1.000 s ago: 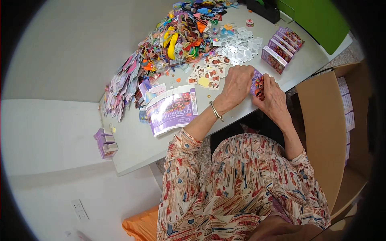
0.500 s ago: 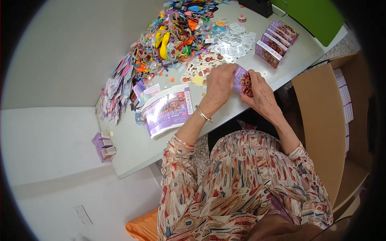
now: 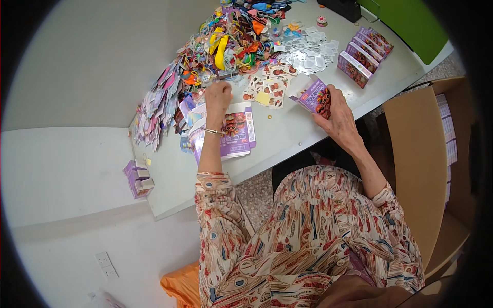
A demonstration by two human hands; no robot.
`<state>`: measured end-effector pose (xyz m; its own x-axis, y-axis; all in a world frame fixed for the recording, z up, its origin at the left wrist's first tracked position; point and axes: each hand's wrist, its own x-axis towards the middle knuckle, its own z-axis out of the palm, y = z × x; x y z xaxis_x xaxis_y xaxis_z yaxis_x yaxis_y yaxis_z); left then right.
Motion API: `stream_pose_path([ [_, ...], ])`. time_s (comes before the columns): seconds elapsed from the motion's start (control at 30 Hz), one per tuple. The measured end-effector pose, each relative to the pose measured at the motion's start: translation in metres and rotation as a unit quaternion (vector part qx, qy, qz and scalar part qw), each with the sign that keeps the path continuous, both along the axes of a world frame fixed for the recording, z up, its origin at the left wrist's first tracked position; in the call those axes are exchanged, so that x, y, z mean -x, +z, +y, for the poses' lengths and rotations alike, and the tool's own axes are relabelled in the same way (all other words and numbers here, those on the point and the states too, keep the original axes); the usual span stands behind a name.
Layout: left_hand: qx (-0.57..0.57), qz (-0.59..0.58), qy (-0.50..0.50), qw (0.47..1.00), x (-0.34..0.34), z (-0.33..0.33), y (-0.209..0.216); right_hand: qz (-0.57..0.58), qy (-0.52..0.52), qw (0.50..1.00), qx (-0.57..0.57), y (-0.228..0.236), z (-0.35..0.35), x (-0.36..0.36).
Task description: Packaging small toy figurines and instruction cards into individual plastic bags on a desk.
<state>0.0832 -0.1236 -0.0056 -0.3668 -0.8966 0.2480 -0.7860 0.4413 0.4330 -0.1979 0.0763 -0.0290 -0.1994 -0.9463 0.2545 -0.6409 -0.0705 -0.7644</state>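
Note:
In my right hand (image 3: 336, 119) is a small purple cardboard box (image 3: 312, 97) with a cartoon picture, its flaps raised at the far end. My thumb is on the near side and my fingers wrap the right side. My left hand (image 3: 219, 95), a bangle on its wrist, hovers at the near edge of a heap of small colourful trinkets (image 3: 226, 46). Its fingers are curled together, and what they hold, if anything, is hidden. Below that forearm lies a stack of flat purple box blanks (image 3: 239, 136). Sticker sheets (image 3: 277, 84) with cartoon faces lie between my hands.
Small clear packets (image 3: 308, 51) are scattered beyond the stickers. A row of filled-out purple boxes (image 3: 354, 68) stands at the far right. Folded pastel sheets (image 3: 154, 108) are heaped at left. An open carton (image 3: 416, 169) with packed boxes stands beside the table on the right.
My left hand has left the box and moved left to the trinket heap. The box stays in my right hand, its flaps now in sight. The view has shifted slightly.

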Motion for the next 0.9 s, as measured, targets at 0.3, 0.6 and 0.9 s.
stream_pose_path([
  [0.3,0.064,-0.118,-0.018,0.991,-0.019,-0.006,-0.032,0.041,0.009,0.999,-0.010,0.007,-0.005,-0.013],
  [0.6,0.078,0.152,-0.196,0.965,0.113,0.083,0.023,0.054,0.004,0.998,-0.018,0.009,-0.005,-0.017],
  [0.9,-0.207,0.407,-0.042,0.889,0.105,0.117,-0.005,0.018,-0.039,0.999,0.008,-0.004,-0.009,-0.014],
])
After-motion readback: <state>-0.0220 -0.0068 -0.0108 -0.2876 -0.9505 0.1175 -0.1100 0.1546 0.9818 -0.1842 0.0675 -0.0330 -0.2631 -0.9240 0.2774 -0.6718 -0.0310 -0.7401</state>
